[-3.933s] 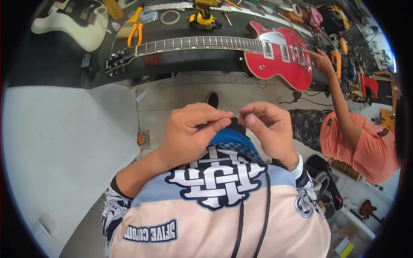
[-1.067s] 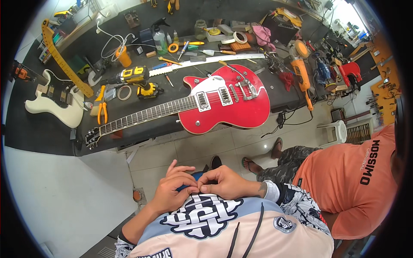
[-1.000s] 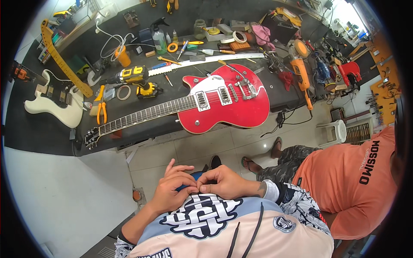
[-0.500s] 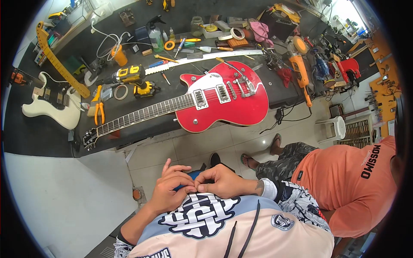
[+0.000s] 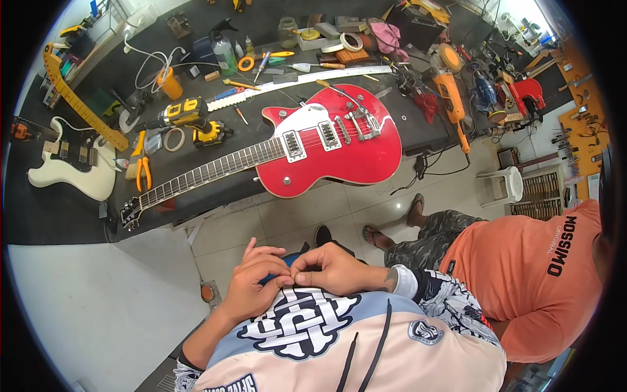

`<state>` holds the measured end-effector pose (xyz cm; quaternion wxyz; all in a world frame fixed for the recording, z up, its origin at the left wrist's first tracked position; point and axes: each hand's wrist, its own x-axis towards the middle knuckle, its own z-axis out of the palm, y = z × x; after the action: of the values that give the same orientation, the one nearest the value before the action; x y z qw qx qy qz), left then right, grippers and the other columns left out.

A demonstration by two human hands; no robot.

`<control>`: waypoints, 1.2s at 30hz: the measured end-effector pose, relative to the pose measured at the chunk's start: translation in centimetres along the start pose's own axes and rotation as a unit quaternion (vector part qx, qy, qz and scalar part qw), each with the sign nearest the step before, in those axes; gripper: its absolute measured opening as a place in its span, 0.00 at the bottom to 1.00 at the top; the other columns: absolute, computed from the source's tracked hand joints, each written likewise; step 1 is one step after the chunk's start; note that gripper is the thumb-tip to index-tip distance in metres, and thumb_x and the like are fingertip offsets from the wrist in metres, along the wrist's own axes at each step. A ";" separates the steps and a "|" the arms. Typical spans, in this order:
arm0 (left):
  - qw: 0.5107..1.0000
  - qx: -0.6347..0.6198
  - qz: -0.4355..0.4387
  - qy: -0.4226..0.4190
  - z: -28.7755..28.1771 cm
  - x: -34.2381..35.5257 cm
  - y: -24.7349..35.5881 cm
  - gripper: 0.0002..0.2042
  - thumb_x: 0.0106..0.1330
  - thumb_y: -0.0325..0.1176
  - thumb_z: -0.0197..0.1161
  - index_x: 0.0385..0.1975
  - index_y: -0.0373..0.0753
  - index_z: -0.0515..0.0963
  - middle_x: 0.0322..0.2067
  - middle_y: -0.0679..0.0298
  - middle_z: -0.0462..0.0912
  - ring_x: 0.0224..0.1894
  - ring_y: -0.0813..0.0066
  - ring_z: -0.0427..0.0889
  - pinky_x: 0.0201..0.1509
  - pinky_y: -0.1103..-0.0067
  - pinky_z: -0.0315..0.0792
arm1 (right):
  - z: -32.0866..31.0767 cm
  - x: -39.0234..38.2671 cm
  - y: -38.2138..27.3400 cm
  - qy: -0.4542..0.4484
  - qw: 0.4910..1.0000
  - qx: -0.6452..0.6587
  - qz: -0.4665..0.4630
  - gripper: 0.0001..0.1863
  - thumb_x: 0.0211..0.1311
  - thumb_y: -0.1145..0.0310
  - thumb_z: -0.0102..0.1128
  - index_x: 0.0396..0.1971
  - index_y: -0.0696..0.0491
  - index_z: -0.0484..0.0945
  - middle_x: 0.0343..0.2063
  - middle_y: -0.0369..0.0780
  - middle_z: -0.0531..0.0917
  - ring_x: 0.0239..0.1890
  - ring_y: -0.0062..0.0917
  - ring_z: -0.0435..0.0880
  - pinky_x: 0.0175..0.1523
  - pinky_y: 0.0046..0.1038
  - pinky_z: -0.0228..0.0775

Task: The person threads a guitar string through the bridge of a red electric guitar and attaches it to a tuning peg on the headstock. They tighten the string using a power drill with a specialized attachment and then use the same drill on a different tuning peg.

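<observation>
My left hand (image 5: 257, 276) and my right hand (image 5: 332, 269) meet in front of my shirt. Each is pinched, thumb against index finger, with the fingertips almost touching. Whatever is between them is too small or too hidden to make out. The outer fingers of the left hand are raised and spread. Beyond my hands, a red electric guitar (image 5: 366, 163) lies face up on the dark workbench (image 5: 261, 117). Its neck points left, and part of its body overhangs the front edge. Neither hand touches it.
Left on the bench are a white guitar body (image 5: 81, 173), a loose maple neck (image 5: 81, 98), orange-handled pliers (image 5: 144, 171) and a yellow cordless drill (image 5: 179, 114). A long metal ruler (image 5: 313, 85) lies behind the guitar. A person in an orange shirt (image 5: 522, 268) is close on my right.
The view has shifted slightly, so the bench and guitar appear a little further left. My hands stay pinched together in nearly the same pose.
</observation>
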<state>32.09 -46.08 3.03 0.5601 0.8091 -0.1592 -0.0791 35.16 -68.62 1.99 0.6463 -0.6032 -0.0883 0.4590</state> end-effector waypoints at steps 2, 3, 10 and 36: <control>0.999 -0.010 -0.039 0.007 0.4 0.7 0.3 0.04 0.59 0.26 0.72 0.31 0.41 0.84 0.34 0.66 0.87 0.53 0.61 0.84 0.75 0.49 0.54 | -0.6 0.1 -0.4 0.018 0.998 0.009 -0.051 0.08 0.71 0.70 0.61 0.40 0.58 0.83 0.30 0.30 0.83 0.32 0.10 0.74 0.40 0.19 0.70; 0.999 -0.009 -0.041 0.004 0.7 1.0 0.3 0.04 0.59 0.26 0.72 0.31 0.41 0.84 0.34 0.66 0.87 0.53 0.61 0.84 0.75 0.49 0.54 | -1.1 0.0 -0.4 0.018 0.998 0.012 -0.051 0.08 0.71 0.70 0.61 0.40 0.58 0.83 0.30 0.30 0.83 0.32 0.10 0.74 0.40 0.19 0.70; 0.994 -0.057 -0.095 0.010 3.4 4.1 0.6 0.06 0.65 0.28 0.69 0.35 0.32 0.83 0.34 0.59 0.86 0.39 0.68 0.84 0.43 0.76 0.76 | -4.8 -1.2 -0.9 0.037 0.993 0.116 0.006 0.09 0.75 0.67 0.58 0.45 0.58 0.79 0.36 0.30 0.81 0.38 0.10 0.74 0.45 0.15 0.68; 0.973 -0.140 -0.165 -0.079 5.9 17.2 -3.4 0.12 0.68 0.30 0.69 0.46 0.31 0.84 0.31 0.64 0.87 0.26 0.85 0.79 0.30 0.84 0.73 | -14.0 2.1 -2.1 0.317 0.700 -0.557 -0.316 0.12 0.48 0.77 0.68 0.36 0.57 0.83 0.34 0.39 0.83 0.37 0.33 0.82 0.42 0.33 0.74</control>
<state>46.95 -56.16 -1.45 0.6328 0.7288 -0.0549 -0.2558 46.70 -76.66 -0.76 0.2895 -0.8996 -0.3026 -0.1235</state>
